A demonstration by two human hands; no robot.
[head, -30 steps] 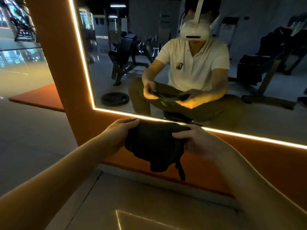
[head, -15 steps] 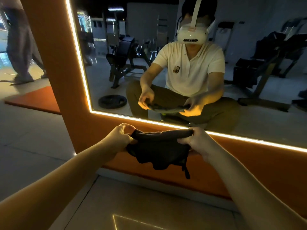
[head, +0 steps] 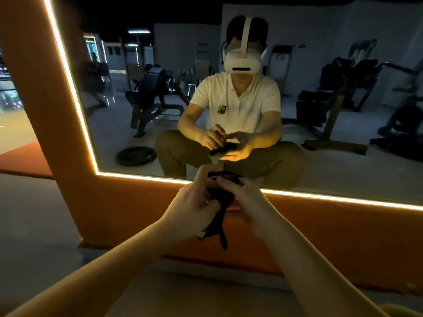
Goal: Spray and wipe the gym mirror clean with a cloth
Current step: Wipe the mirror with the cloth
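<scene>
Dim gym equipment reflects in the mirror [head: 343, 161], which has an orange frame [head: 109, 213] edged by a glowing strip. Low before the frame, both hands meet around a dark cloth [head: 220, 216]. The left hand [head: 194, 202] grips its bunched middle, the right hand [head: 242, 197] curls its fingers over the top, and a strip of the cloth dangles below.

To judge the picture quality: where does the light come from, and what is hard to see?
Head view: dim room; the glowing strip edging the mirror lights the left hand and right hand warmly; the black cloth between them shows almost no detail.
</scene>
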